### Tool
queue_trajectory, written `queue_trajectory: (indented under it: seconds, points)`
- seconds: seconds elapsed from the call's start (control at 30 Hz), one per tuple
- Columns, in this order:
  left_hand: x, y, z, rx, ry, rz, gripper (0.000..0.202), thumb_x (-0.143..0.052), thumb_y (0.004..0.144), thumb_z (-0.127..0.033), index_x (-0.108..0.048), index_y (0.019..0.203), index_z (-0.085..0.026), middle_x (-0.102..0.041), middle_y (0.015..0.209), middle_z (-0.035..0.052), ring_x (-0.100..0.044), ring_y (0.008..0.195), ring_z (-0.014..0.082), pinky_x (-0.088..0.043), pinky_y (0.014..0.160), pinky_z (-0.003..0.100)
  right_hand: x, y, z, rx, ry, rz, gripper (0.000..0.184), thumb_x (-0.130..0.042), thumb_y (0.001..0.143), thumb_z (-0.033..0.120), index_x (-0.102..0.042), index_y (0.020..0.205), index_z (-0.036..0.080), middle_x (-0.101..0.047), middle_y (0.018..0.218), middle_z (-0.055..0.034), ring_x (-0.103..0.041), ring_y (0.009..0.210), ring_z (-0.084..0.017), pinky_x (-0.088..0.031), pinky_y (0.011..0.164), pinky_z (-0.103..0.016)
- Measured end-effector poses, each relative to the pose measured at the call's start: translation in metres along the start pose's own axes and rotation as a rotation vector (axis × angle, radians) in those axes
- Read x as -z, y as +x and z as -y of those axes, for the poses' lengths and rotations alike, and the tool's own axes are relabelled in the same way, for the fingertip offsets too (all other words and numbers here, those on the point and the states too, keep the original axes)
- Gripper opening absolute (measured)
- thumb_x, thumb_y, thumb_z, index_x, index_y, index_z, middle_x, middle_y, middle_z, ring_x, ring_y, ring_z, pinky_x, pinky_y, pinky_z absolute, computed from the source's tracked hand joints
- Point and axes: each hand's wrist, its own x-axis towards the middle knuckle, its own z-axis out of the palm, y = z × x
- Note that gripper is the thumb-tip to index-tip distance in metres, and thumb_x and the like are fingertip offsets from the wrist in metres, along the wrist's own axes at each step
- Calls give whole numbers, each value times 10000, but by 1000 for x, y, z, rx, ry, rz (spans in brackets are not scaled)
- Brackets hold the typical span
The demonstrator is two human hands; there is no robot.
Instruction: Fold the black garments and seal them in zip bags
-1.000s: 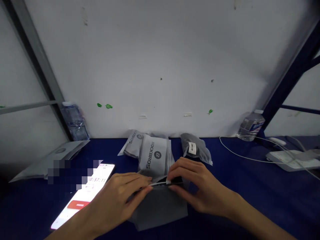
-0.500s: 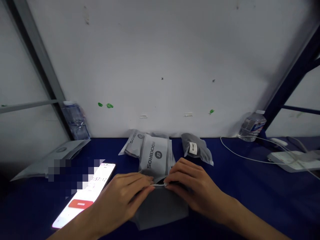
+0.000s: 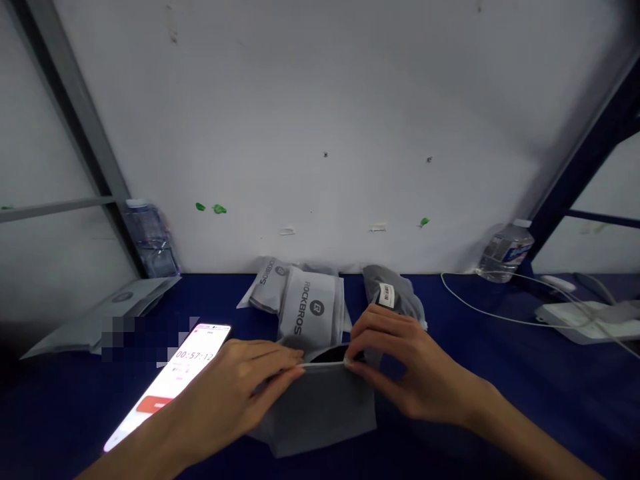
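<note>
A grey zip pouch (image 3: 320, 407) lies flat on the blue table (image 3: 500, 387) in front of me. My left hand (image 3: 235, 393) pinches its top edge at the left end. My right hand (image 3: 405, 373) pinches the same edge further right, and a dark gap shows at the pouch's mouth between my fingers. Just behind the pouch lie a grey ROCKBROS packet (image 3: 313, 310) and a second one (image 3: 267, 283) to its left. A darker packet with a white label (image 3: 393, 297) sits behind my right hand.
A phone (image 3: 170, 383) with a running timer lies left of my left hand. Flat grey bags (image 3: 100, 317) lie at far left. Water bottles stand at the wall, left (image 3: 150, 240) and right (image 3: 503, 250). A white cable (image 3: 475, 303) and power strip (image 3: 580, 313) lie at right.
My right hand has slid to the right along the pouch's top edge, away from my left hand. The mouth of the pouch now shows a dark gap.
</note>
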Motion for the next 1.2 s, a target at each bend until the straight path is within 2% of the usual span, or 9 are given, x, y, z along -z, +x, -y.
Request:
queue_trajectory:
  seconds: [0.33, 0.5, 0.6, 0.8, 0.97, 1.07, 1.2]
  points:
    - [3, 0, 3, -9, 16, 1, 158, -563, 989, -215, -705, 1058, -206, -789, 970, 1, -761, 830, 159, -630, 704, 264, -2, -2, -6, -145, 129, 16, 66, -601, 937, 208, -656, 970, 222, -646, 1023, -45, -620, 893, -167, -521, 773, -317]
    - [5, 4, 3, -34, 23, -15, 148, -566, 984, -201, -708, 1025, -192, -790, 956, 9, -760, 811, 161, -623, 677, 258, -2, -3, -9, -251, 128, 13, 176, -753, 844, 289, -655, 980, 235, -681, 893, -8, -621, 791, -162, -503, 714, -311]
    - [7, 6, 6, -55, 49, -38, 141, -580, 974, -177, -706, 1037, -183, -791, 953, 12, -760, 820, 162, -619, 695, 262, -9, -2, -11, -268, 188, -26, 142, -772, 838, 273, -677, 936, 233, -697, 853, 3, -628, 742, -144, -505, 685, -286]
    - [12, 7, 5, -26, -1, -47, 120, -633, 895, -145, -715, 968, -194, -780, 888, 1, -737, 757, 156, -604, 672, 279, -24, -3, -10, -215, 263, -141, 102, -765, 852, 268, -704, 920, 223, -686, 826, -7, -628, 711, -135, -511, 637, -262]
    - [14, 7, -1, -2, -22, 5, 217, -746, 825, -260, -705, 1031, -205, -775, 902, 9, -709, 736, 188, -569, 621, 318, -30, -3, -8, -95, 266, -202, 85, -781, 836, 240, -733, 898, 208, -684, 769, -14, -619, 704, -142, -512, 622, -270]
    - [13, 9, -2, -38, -31, 20, 203, -754, 842, -267, -706, 1028, -200, -763, 823, -4, -673, 671, 171, -531, 570, 296, -34, -3, -7, 0, 264, -274, 56, -752, 857, 198, -740, 911, 206, -714, 759, -22, -615, 692, -150, -517, 604, -283]
    - [13, 11, -1, -130, 10, -32, 133, -721, 881, -222, -712, 1008, -180, -740, 758, -6, -650, 623, 155, -515, 552, 281, -38, -2, -5, 89, 234, -347, 133, -697, 882, 123, -724, 968, 221, -732, 795, -24, -621, 699, -161, -528, 598, -308]
